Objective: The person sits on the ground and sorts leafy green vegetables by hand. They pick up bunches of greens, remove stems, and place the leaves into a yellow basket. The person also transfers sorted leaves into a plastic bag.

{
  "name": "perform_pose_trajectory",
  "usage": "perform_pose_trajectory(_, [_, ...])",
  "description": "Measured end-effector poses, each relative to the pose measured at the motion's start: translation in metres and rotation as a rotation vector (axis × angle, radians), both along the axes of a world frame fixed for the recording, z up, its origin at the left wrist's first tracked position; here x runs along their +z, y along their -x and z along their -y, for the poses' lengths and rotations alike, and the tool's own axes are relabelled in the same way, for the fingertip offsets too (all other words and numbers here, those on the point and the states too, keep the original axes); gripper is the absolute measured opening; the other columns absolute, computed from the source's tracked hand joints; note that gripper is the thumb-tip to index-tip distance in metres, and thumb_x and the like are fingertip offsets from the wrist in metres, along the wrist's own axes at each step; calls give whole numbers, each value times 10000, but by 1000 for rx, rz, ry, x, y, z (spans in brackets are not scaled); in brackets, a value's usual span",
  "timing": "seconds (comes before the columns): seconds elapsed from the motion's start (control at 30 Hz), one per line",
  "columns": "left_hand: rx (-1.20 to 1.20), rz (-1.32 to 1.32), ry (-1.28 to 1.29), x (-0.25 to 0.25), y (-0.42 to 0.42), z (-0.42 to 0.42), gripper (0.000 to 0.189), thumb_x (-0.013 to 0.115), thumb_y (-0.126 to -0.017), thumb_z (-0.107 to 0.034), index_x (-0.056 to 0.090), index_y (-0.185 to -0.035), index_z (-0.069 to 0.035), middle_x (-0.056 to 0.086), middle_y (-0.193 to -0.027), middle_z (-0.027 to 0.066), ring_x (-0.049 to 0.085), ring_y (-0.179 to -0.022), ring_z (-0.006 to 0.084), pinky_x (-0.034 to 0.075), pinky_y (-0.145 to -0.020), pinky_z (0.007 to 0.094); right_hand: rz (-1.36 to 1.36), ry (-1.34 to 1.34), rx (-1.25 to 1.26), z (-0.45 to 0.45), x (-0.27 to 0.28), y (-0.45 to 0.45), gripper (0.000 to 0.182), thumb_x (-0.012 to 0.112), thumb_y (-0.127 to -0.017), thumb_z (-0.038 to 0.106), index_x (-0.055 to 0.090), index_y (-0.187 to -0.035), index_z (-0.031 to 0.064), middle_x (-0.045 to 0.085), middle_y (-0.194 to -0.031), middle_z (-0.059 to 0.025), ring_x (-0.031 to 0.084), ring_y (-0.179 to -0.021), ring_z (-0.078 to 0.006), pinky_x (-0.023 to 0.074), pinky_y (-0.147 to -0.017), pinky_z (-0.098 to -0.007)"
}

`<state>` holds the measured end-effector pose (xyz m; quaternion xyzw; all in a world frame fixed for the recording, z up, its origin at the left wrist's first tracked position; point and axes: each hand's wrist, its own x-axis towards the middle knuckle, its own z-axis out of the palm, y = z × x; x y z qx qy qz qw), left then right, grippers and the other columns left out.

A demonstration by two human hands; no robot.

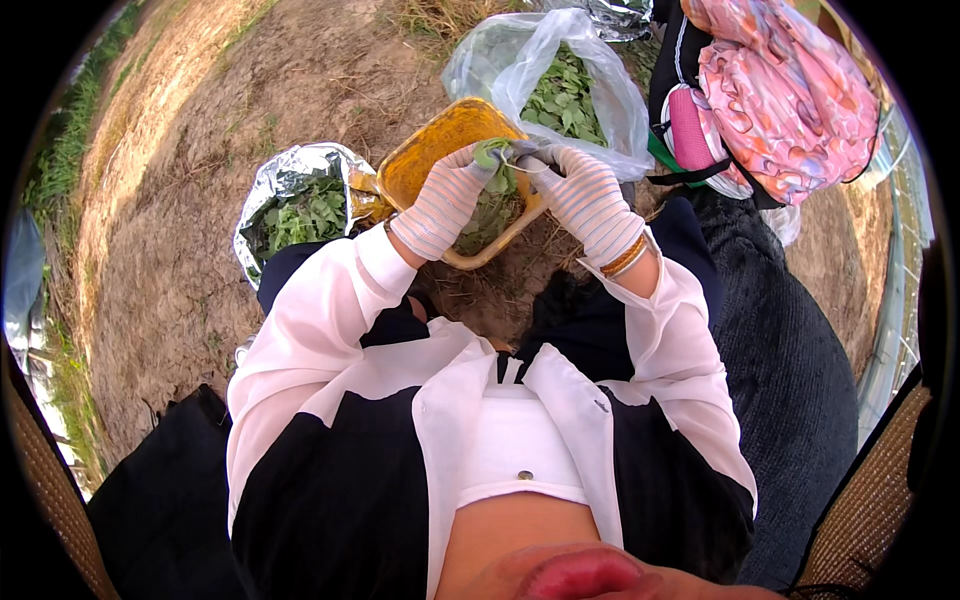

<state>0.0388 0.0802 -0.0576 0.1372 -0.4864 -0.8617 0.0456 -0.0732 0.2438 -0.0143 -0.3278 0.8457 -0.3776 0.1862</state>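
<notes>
Striped knit gloves with grey fingertips cover both hands. My left hand (450, 199) pinches a small green leafy sprig (491, 152) over a yellow plastic container (420, 142). Close beside it on the right, my right hand (581, 195) has its fingertips at a thin pale strand joined to the sprig. Leafy greens (491, 210) lie in the container below my hands, partly hidden by them. A foil-lined bag (296, 161) of green leaves stands left of the container. Behind it, a clear plastic bag (517, 75) holds more picked leaves.
A pink patterned cloth bundle (787, 97) and a pink cylindrical item (690, 129) sit at the upper right. Black fabric (787, 360) spreads along my right side, with another black sheet (169, 487) at the lower left. Dry bare soil (172, 247) surrounds the containers.
</notes>
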Motion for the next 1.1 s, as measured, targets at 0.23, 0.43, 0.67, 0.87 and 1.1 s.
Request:
perform_pose_trajectory(0.23, [157, -66, -418, -12, 11, 4, 380, 540, -1042, -179, 507, -1367, 15, 597, -1339, 133, 582, -1230, 257, 458, -1108, 408, 80, 316, -10, 2, 7, -6, 291, 734, -885, 210, 705, -1112, 31, 719, -895, -166, 690, -807, -328, 544, -737, -377])
perform_pose_trajectory(0.43, [60, -116, -411, -3, 8, 2, 355, 497, -1062, -196, 527, -1342, 21, 612, -1319, 115, 586, -1221, 231, 476, -1086, 401, -306, 123, 163, 10, 8, -12, 428, 808, -806, 270, 680, -1152, 54, 711, -999, -152, 684, -893, -320, 550, -792, -397])
perform_pose_trajectory(0.67, [43, -7, -303, 0, 2, -4, 334, 540, -1052, -244, 563, -1312, -36, 634, -1270, 48, 593, -1168, 159, 475, -1056, 364, -73, 90, 101, 11, 3, -15, 404, 790, -815, 234, 674, -1154, 48, 719, -1029, -168, 699, -927, -333, 562, -816, -381])
perform_pose_trajectory(0.87, [64, -129, -319, -5, 3, -7, 357, 560, -1042, -267, 575, -1327, -53, 642, -1249, 37, 597, -1157, 156, 454, -1069, 353, 184, 258, -3, 8, 1, -17, 277, 693, -906, 129, 664, -1148, -2, 732, -959, -115, 698, -829, -184, 553, -770, -293])
perform_pose_trajectory(1.1, [-48, -87, -167, 0, 2, 1, 445, 607, -1012, -304, 561, -1363, -35, 654, -1225, 42, 619, -1117, 167, 465, -1042, 340, 375, 400, -103, 1, 21, -14, 247, 635, -935, 109, 664, -1151, -8, 704, -922, -54, 621, -796, -69, 520, -736, -237])
